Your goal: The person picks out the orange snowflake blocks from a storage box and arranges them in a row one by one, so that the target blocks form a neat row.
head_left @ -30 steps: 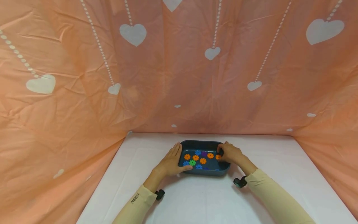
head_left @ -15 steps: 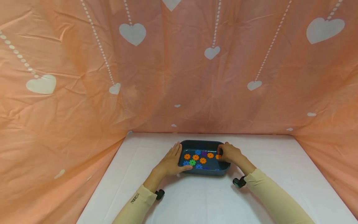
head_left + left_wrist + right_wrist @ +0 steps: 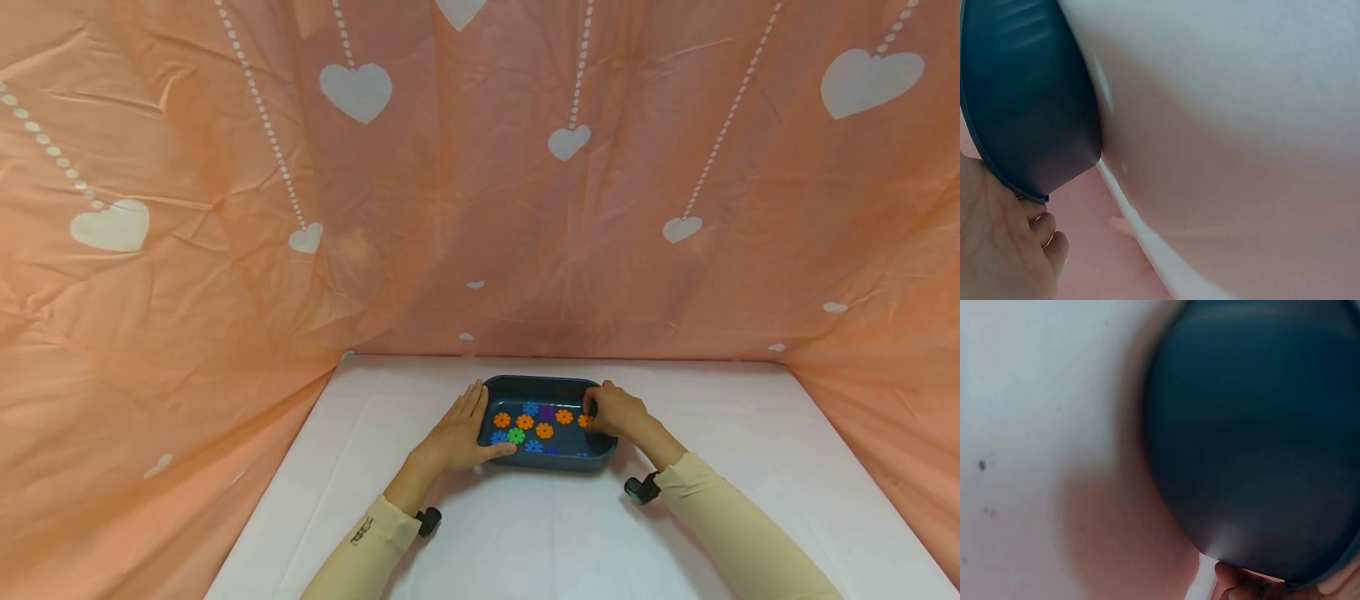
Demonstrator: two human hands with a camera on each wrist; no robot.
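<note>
Head view: my straight-fingered left hand (image 3: 455,436) touches the tray (image 3: 558,463) holding coloured flowers (image 3: 525,422); my right hand's (image 3: 617,410) grip I can't tell.

The tray (image 3: 547,461) is dark blue, its flower pieces (image 3: 544,431) orange, blue, purple and green, the curtain (image 3: 450,200) heart-patterned peach.

I can read no text, brand or number here. On my left sleeve (image 3: 367,560) there is one small dark print (image 3: 362,531), but it is too small for me to read.
</note>
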